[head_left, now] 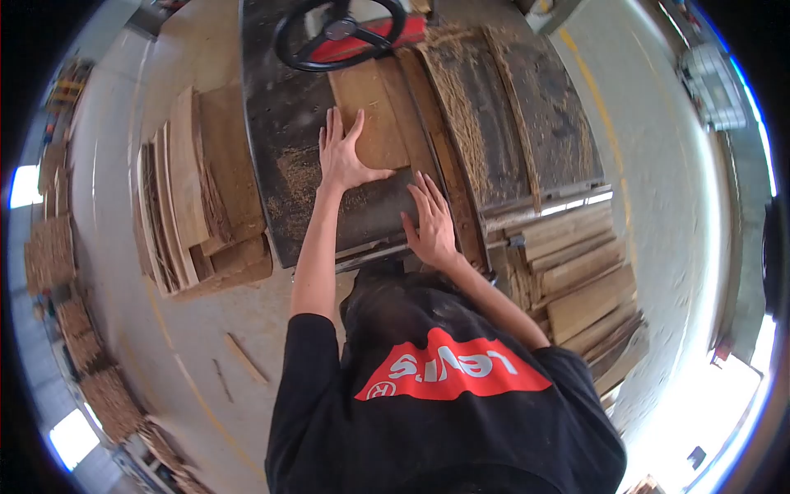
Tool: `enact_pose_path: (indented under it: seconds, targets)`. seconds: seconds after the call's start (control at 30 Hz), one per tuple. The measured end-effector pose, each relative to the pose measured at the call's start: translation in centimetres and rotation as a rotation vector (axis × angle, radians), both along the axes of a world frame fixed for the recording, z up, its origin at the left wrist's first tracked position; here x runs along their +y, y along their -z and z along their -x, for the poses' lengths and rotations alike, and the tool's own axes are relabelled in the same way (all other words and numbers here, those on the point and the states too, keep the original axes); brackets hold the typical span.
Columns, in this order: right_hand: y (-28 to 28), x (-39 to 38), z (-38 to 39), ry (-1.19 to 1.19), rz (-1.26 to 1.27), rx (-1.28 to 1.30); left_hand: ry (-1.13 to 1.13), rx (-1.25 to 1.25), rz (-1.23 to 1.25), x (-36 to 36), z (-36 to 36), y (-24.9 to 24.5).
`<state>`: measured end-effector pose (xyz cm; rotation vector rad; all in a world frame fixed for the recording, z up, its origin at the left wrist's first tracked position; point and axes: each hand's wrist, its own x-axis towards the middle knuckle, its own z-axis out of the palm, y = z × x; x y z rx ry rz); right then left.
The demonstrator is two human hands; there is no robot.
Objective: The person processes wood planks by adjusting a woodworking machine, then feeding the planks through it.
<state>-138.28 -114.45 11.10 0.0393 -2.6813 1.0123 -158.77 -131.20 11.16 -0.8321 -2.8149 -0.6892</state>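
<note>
A light wooden board (pixel 378 115) lies flat on the dark machine table (pixel 284 99), its near edge between my two hands. My left hand (pixel 341 156) is spread at the board's left side and near corner, fingers apart, with the thumb pointing right along the near edge. My right hand (pixel 429 221) is beside the board's near right corner, fingers stretched forward and thumb apart, close to a long wooden strip (pixel 436 132). Neither hand is wrapped round anything. Whether the fingertips press on the board is hard to tell.
A black handwheel (pixel 340 30) stands over the table's far end. Sawdust (pixel 465 107) covers the right part. Stacked boards lie at the left (pixel 185 181) and at the right (pixel 584 280). A loose wooden stick (pixel 245 357) is on the floor.
</note>
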Motion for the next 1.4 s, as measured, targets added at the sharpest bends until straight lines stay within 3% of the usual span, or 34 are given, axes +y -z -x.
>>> enact_pose_path:
  seconds: [0.23,0.3,0.63,1.2,1.4]
  targets:
    - [0.3,0.2,0.2,-0.053,-0.021,0.095,-0.221,0.209,-0.185,0.2,0.1,3.4]
    - [0.4,0.2,0.2,-0.058,-0.037,0.088,-0.183,0.238,-0.228,0.6,-0.1,3.0]
    - [0.0,-0.2,0.1,-0.032,-0.061,0.056,-0.239,0.115,-0.126,0.7,0.1,3.4]
    - [0.6,-0.3,0.4,-0.032,-0.118,0.057,-0.248,0.114,-0.201,0.7,0.3,3.6]
    - [0.4,-0.4,0.3,-0.046,-0.126,0.054,-0.249,0.185,-0.484,-0.3,0.5,4.7]
